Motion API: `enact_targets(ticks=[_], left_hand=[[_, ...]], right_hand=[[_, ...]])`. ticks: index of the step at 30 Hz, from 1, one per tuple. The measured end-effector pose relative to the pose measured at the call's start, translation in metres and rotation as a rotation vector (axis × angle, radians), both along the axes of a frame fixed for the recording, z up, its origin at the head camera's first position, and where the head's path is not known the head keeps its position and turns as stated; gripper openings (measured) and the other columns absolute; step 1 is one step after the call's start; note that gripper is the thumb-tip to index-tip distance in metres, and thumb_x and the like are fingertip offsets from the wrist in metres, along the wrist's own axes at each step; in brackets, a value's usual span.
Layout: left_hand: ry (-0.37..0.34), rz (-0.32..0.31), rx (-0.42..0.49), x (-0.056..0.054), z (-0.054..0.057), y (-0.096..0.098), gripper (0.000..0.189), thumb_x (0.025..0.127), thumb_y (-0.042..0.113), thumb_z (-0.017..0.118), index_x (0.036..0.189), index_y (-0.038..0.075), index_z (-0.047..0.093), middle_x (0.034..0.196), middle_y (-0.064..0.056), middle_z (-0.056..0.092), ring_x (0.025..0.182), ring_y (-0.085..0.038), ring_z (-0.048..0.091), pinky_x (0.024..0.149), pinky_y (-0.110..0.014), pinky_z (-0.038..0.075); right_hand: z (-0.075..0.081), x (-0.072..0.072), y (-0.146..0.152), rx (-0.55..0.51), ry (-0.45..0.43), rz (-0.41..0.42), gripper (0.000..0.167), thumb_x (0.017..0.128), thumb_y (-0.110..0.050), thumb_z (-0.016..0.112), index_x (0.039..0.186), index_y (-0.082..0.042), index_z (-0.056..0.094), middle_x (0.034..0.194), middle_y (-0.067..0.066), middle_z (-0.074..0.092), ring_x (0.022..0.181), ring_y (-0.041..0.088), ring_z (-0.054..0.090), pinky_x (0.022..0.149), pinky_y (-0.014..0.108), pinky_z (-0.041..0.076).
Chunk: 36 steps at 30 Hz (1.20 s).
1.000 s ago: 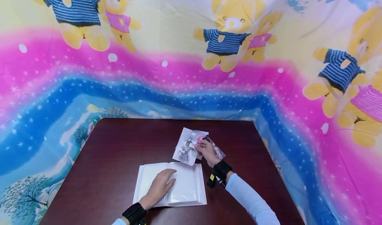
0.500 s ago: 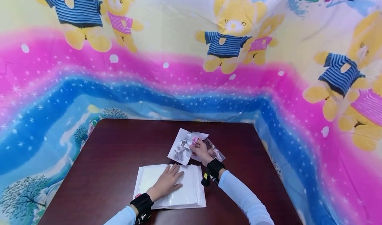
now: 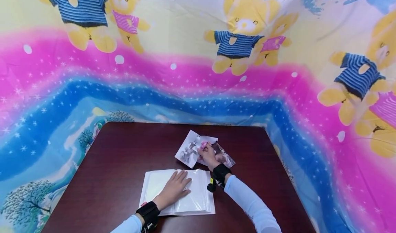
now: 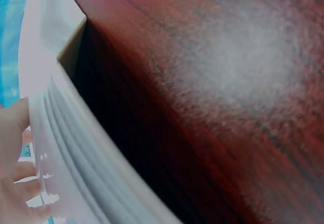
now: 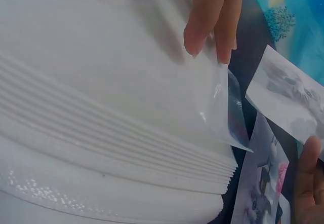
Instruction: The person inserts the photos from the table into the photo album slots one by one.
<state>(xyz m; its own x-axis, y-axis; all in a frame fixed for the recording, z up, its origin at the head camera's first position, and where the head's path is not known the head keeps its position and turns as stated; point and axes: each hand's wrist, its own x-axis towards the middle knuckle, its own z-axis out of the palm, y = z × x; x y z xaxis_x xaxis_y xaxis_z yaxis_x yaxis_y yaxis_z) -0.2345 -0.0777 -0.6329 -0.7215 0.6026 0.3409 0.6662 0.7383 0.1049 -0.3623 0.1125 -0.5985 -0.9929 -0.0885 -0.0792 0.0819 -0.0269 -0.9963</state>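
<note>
An open photo album (image 3: pixel 199 200) with white pages and clear sleeves lies near the table's front. My left hand (image 3: pixel 173 190) rests flat on it, fingers spread towards the top edge. In the right wrist view the left fingers (image 5: pixel 205 16) lie on a clear sleeve whose loose corner sticks out past the page. Just beyond the album my right hand (image 3: pixel 209 157) pinches a photo (image 3: pixel 187 152) with a pale, greyish picture, held tilted. Beneath and beside that hand lie more photos, one of them dark (image 3: pixel 226 157). The left wrist view shows the album's thick page edges (image 4: pixel 76 143).
A dark reddish-brown table (image 3: pixel 133 147) carries everything. Behind it and along its sides hangs a cloth (image 3: pixel 185 78) printed with teddy bears. Black camera straps (image 3: pixel 148 212) wrap both wrists.
My left hand has moved up and flattened from a loose curve onto the album. The right hand has shifted a little left with the pinched photo, drawing it away from the others.
</note>
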Motion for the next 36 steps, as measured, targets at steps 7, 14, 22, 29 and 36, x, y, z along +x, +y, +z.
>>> enact_targets(ticks=[7,14,22,29,36], left_hand=[[0.02,0.009,0.01,0.0,-0.007,-0.001,0.043,0.089,0.035,0.072,0.12,0.007,0.065,0.133,-0.024,0.056,0.127,-0.04,0.05,0.106,-0.057,0.037],[0.012,0.016,0.005,-0.002,-0.007,-0.001,0.043,0.091,0.035,0.07,0.122,0.007,0.064,0.135,-0.025,0.054,0.13,-0.041,0.048,0.107,-0.057,0.035],[0.015,0.003,0.035,0.0,-0.007,-0.002,0.044,0.089,0.033,0.072,0.122,0.005,0.064,0.137,-0.028,0.052,0.13,-0.044,0.047,0.105,-0.059,0.037],[0.046,-0.011,0.05,0.0,-0.008,-0.003,0.045,0.088,0.031,0.073,0.123,0.005,0.064,0.139,-0.028,0.051,0.13,-0.044,0.046,0.104,-0.058,0.038],[0.05,-0.007,0.023,0.0,-0.012,-0.004,0.046,0.091,0.034,0.07,0.126,0.007,0.063,0.141,-0.026,0.049,0.133,-0.042,0.044,0.107,-0.056,0.036]], right_hand=[[-0.015,-0.002,0.001,-0.027,-0.051,0.003,0.015,0.094,0.003,0.062,0.104,0.004,0.05,0.083,0.005,0.055,0.069,0.015,0.055,0.064,0.033,0.056],[-0.022,0.0,0.006,0.019,-0.034,0.066,0.016,0.095,0.001,0.061,0.105,0.005,0.049,0.084,0.005,0.057,0.07,0.015,0.057,0.061,0.029,0.056],[-0.023,0.002,0.015,0.047,-0.071,0.043,0.015,0.094,0.005,0.061,0.102,0.002,0.049,0.079,0.004,0.054,0.067,0.015,0.055,0.061,0.031,0.056],[-0.02,-0.001,0.021,0.143,-0.033,0.066,0.013,0.093,0.008,0.061,0.101,0.005,0.05,0.074,0.005,0.052,0.06,0.018,0.053,0.056,0.034,0.053],[-0.012,-0.003,0.02,0.379,0.066,0.072,0.012,0.092,0.004,0.065,0.093,0.001,0.054,0.072,0.004,0.053,0.055,0.018,0.053,0.051,0.029,0.049]])
